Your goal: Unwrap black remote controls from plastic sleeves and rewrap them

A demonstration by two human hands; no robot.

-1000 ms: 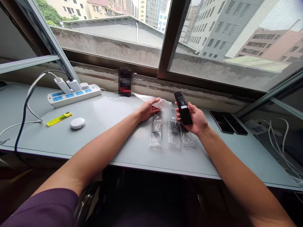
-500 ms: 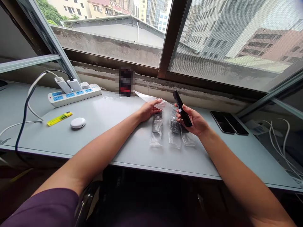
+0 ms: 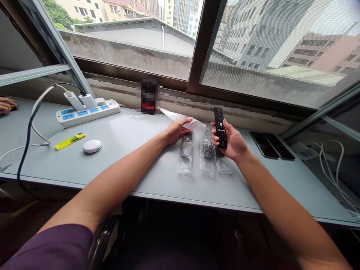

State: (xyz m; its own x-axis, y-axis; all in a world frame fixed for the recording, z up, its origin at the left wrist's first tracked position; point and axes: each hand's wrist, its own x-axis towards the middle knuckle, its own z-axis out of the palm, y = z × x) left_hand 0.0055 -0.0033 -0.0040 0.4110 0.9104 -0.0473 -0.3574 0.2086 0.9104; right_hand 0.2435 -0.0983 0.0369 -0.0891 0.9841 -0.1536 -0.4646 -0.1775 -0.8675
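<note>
My right hand [image 3: 233,140] is closed around a black remote control [image 3: 220,125], held upright with its buttons facing me. A clear plastic bag [image 3: 185,120] is pinched in my left hand [image 3: 177,131], its film stretching both ways past the fingers. Below the hands, bagged remotes lie side by side on the desk: a left bagged remote [image 3: 186,148], a middle bagged remote [image 3: 207,150] and a right bagged remote [image 3: 224,165]. My right hand partly hides the right one.
A white power strip [image 3: 90,112] with plugs and cables stands at the back left. Nearer are a yellow packet [image 3: 70,141] and a white oval case [image 3: 92,146]. Two dark phones [image 3: 264,144] lie at right. Another person's hand [image 3: 8,105] shows at the far left edge.
My right hand has turned the remote from edge-on to button side towards me and shifted it slightly right. My left hand stays put. Another person's hand has appeared at far left.
</note>
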